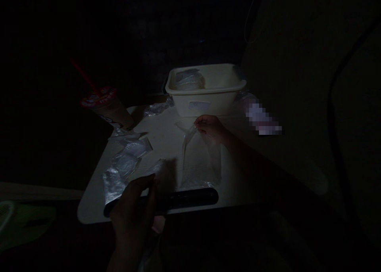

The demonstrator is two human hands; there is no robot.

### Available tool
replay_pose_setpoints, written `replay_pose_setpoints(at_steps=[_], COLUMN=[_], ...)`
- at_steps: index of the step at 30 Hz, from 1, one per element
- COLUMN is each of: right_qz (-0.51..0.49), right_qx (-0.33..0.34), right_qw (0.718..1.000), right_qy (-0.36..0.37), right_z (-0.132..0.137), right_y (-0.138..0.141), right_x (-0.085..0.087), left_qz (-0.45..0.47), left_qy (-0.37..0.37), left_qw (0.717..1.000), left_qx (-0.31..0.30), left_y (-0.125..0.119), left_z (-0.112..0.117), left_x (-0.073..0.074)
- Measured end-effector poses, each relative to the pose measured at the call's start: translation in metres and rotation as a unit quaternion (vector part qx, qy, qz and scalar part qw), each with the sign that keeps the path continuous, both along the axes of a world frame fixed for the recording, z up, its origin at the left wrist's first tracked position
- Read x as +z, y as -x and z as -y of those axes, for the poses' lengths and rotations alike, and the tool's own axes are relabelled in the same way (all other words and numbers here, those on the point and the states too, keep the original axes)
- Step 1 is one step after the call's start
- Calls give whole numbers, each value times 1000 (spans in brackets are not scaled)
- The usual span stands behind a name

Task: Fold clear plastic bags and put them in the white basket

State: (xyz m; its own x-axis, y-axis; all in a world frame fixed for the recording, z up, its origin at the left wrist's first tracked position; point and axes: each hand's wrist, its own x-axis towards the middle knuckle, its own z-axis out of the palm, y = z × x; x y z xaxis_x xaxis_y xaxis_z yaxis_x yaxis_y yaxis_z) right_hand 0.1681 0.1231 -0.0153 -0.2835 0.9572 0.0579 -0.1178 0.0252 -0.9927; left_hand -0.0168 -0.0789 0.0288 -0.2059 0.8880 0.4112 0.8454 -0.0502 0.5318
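Note:
The scene is very dark, with only a small white table [166, 145] lit. My right hand [211, 127] pinches the top edge of a clear plastic bag [199, 157] that hangs down onto the table in front of a cream plastic tub [205, 91]. My left hand [133, 208] is low at the table's near edge, fingers curled on a crumpled piece of clear plastic [154, 171]. A long black object [184, 198] lies along the near edge between the two hands.
More clear plastic bags [125, 163] lie on the table's left side and inside the tub. A lidded drink cup with a red straw [104, 105] stands at the far left corner. A green and white object [18, 220] lies at the lower left.

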Motion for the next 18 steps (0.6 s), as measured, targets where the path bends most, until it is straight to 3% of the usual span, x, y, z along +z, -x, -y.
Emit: replay_pose_setpoints(at_steps=[2,4,8,10,18], right_qz=[4,3,-7,-11,-8], right_qx=[-1,1,6,7,4], right_qw=[1000,1000,1000,1000,1000], right_qy=[1,0,-3,-6,-6], right_z=[0,0,-1,-1,0], right_y=[0,-1,-1,-2,-1], right_x=[0,-1,-4,-4,-1], left_qz=[-8,-36,-121,-152,-205], left_qy=[11,8,25,40,73], left_qw=[1000,998,963,941,914], left_qx=[-5,-54,-239,-300,-343], left_y=[5,7,-2,-9,-3], left_z=[-4,-10,-19,-20,-9], left_x=[-1,-6,-18,-21,-12])
